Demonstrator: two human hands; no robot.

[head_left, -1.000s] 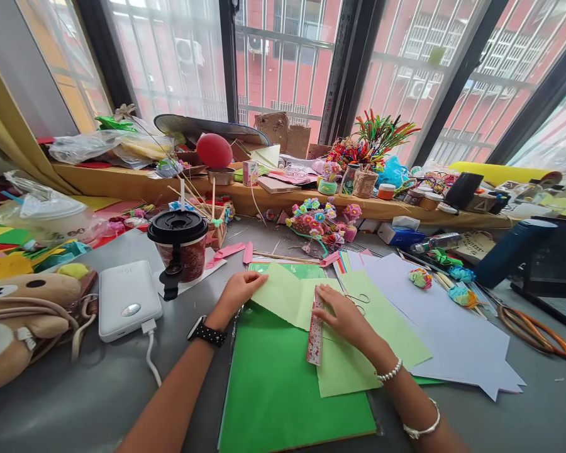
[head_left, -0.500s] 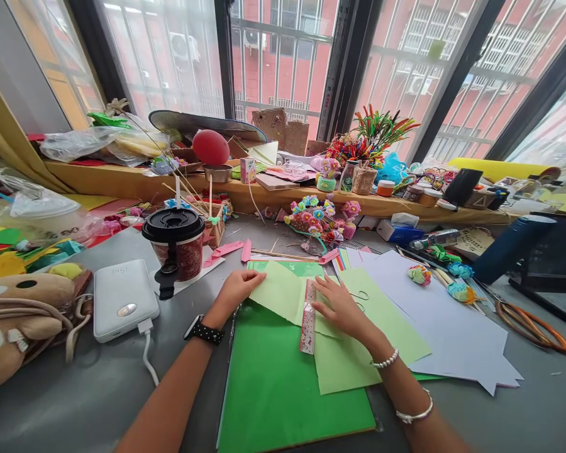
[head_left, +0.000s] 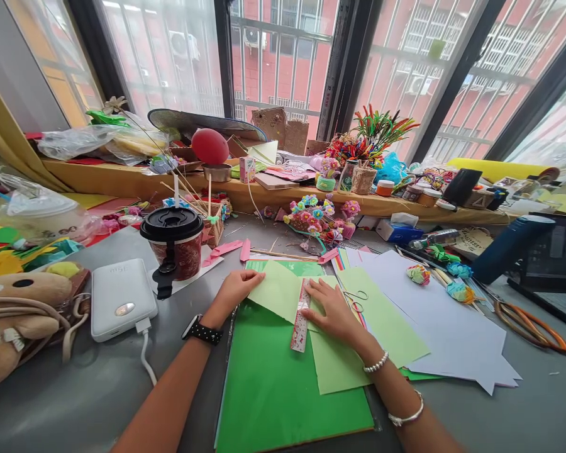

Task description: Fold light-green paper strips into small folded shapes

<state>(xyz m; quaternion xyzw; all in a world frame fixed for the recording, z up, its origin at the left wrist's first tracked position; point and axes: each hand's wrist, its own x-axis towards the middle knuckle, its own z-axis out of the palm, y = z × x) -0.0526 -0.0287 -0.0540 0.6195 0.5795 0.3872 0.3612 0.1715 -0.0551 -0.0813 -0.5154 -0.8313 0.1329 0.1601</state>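
My left hand (head_left: 236, 290) pinches the upper left edge of a pale green sheet of paper (head_left: 277, 290) between thumb and fingertips. A short white and pink patterned ruler (head_left: 300, 332) lies slanted across the right part of this sheet. My right hand (head_left: 332, 311) rests on the ruler and the paper with its fingers stretched out, thumb on the ruler. Beneath is a dark green stack of paper (head_left: 268, 384). Another pale green sheet (head_left: 342, 365) lies partly under my right hand. Just past that hand, the scissors (head_left: 357, 296) show only their handle loops.
A lidded cup (head_left: 172, 242) and a white power bank (head_left: 122, 299) with a cable stand at the left. White sheets (head_left: 457, 333) spread to the right, near paper balls (head_left: 419, 275). Behind are crocheted flowers (head_left: 314, 217) and a cluttered sill (head_left: 264, 194).
My right hand and the ruler have shifted a little left, and the ruler's lower end now slants further left. More of the scissors' handles shows. My left hand stays in place.
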